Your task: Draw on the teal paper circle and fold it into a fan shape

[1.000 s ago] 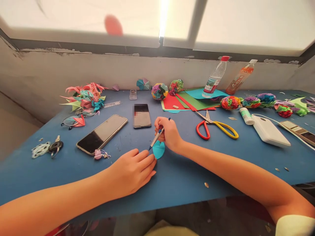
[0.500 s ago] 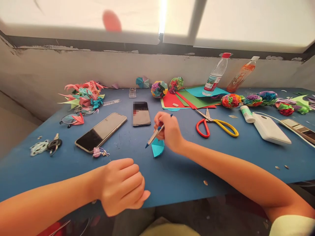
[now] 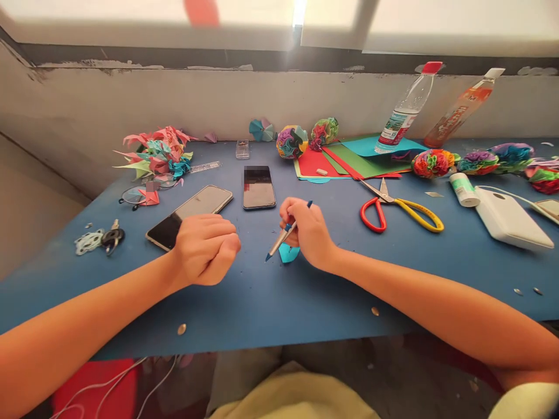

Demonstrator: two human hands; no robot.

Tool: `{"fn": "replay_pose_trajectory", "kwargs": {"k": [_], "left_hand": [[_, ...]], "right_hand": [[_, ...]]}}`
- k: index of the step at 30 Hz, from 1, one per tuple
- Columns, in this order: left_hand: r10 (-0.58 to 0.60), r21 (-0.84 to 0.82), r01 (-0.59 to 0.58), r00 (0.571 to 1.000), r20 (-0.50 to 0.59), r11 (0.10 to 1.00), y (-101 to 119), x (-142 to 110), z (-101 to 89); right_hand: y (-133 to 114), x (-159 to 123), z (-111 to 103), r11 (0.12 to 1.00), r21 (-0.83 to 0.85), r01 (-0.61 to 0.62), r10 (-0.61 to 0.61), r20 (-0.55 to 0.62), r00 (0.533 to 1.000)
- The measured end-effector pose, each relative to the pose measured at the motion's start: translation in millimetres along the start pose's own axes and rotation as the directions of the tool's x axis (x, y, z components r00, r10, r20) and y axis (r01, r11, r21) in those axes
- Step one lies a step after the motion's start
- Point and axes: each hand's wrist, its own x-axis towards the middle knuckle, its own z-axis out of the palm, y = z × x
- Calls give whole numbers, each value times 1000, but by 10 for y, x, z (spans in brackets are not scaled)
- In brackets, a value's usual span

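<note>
My right hand [image 3: 312, 233] is closed around a pen [image 3: 282, 238] with a silver barrel and blue tip, held slantwise with the tip pointing down and left. Beneath that hand a small folded piece of bright blue paper [image 3: 288, 253] lies on the table, partly covered by the hand. My left hand [image 3: 207, 250] makes a fist to the left of the pen, with nothing showing in it. It hides the near end of a large phone [image 3: 198, 203]. Behind both hands lies a smaller dark phone [image 3: 259, 192].
Scissors [image 3: 386, 203] with red and yellow handles lie right of my right hand, near coloured paper sheets [image 3: 317, 163]. A white power bank [image 3: 513, 215], paper flower balls [image 3: 292, 141], a red-capped bottle [image 3: 397, 122], an orange bottle [image 3: 463, 110] and keys [image 3: 112, 237] are on the blue table [image 3: 262, 314].
My left hand has moved up and forward from the table's front edge to beside the large phone. My right hand still holds the pen over the blue paper. The camera view has shifted slightly.
</note>
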Motion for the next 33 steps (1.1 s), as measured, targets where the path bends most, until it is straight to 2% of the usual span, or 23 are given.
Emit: {"fn": "replay_pose_trajectory", "kwargs": {"k": [4, 7, 9, 12, 16, 19, 24, 27, 33], "left_hand": [[-70, -59, 71, 997, 20, 996, 34, 13, -7], [-179, -54, 185, 979, 94, 981, -10, 20, 15], [-230, -54, 247, 949, 217, 968, -42, 18, 58], [-212, -84, 270, 884, 418, 959, -71, -1, 130], [-192, -134, 314, 812, 551, 940, -44, -31, 165], [-182, -115, 320, 760, 624, 940, -8, -37, 155], [-142, -120, 267, 781, 609, 956, -11, -49, 153], [-118, -141, 250, 791, 601, 958, -25, -57, 164], [-124, -151, 274, 773, 622, 950, -35, -47, 168]], "right_hand": [[-19, -32, 3, 1000, 18, 23, -23, 6, 1000], [-27, -44, 14, 1000, -2, -25, 25, -1, 1000], [-32, -47, 16, 1000, 6, -24, 24, -13, 1000], [-39, -50, 14, 999, 35, 13, -11, -33, 999], [-35, -72, 29, 999, 31, -34, 35, -15, 999], [-28, -110, 50, 998, 58, 8, -9, 22, 1000], [-18, -192, 83, 999, 25, -23, 22, 43, 999], [-22, -226, 99, 999, 33, 15, -17, 41, 999], [30, -219, 113, 999, 32, 1, -3, 52, 999]]}}
